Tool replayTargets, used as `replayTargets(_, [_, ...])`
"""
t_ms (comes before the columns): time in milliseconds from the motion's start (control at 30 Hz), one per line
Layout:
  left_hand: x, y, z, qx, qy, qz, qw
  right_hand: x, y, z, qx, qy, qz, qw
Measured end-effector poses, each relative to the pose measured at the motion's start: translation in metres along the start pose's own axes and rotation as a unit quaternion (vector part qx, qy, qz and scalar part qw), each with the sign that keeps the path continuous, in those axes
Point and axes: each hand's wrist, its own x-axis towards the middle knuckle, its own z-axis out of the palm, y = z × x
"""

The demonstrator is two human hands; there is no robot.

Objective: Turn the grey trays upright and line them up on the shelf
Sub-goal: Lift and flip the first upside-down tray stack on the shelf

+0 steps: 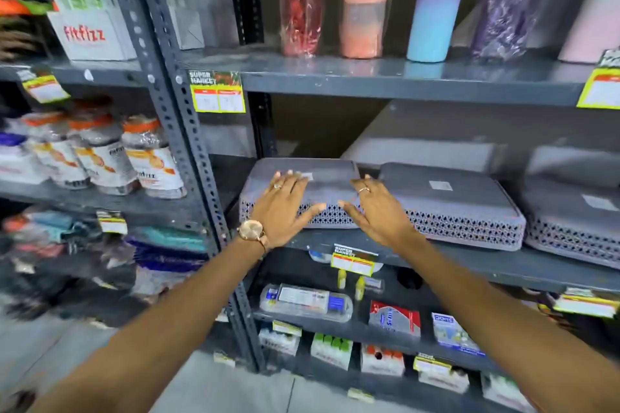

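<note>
Three grey trays with perforated sides lie upside down in a row on the middle shelf (pixel 469 261). The leftmost tray (pixel 327 184) has both my hands on it. My left hand (pixel 283 208), wearing a ring and a wristwatch, rests flat on its left part with the fingers spread. My right hand (pixel 372 208) lies flat on its right end, fingers apart, beside the middle tray (pixel 449 201). The third tray (pixel 570 218) sits at the right edge, partly cut off. Neither hand grips anything.
More grey trays (pixel 436 151) lie further back on the same shelf. Rolled mats (pixel 432 3) stand on the shelf above. A perforated metal upright (pixel 188 144) borders the left side, with jars (pixel 100 151) beyond it. Small packaged goods (pixel 305 302) fill the shelves below.
</note>
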Motion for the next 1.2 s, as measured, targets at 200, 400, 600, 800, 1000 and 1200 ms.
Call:
replayTargets(200, [0.038, -0.037, 0.056, -0.014, -0.069, -0.133, 0.989, 0.054, 0.013, 0.054, 0.066, -0.048, 0.136, 0.987])
replayTargets(400, [0.092, -0.103, 0.07, -0.088, -0.119, -0.329, 0.933, 0.127, 0.039, 0.065, 0.2, -0.055, 0.26, 0.943])
replayTargets(600, [0.117, -0.146, 0.099, -0.276, -0.134, -0.445, 0.841, 0.159, 0.046, 0.077, 0.298, -0.077, 0.363, 0.879])
replayTargets(800, [0.113, -0.137, 0.105, -0.253, -0.025, -0.464, 0.849, 0.161, 0.035, 0.094, 0.364, 0.007, 0.415, 0.834])
replayTargets(1000, [0.127, -0.129, 0.085, -0.391, 0.262, -0.39, 0.792, 0.17, 0.028, 0.064, 0.485, 0.187, 0.378, 0.766])
replayTargets(1200, [0.124, -0.128, 0.073, -0.554, 0.205, -0.428, 0.684, 0.156, 0.037, 0.058, 0.636, 0.211, 0.402, 0.624])
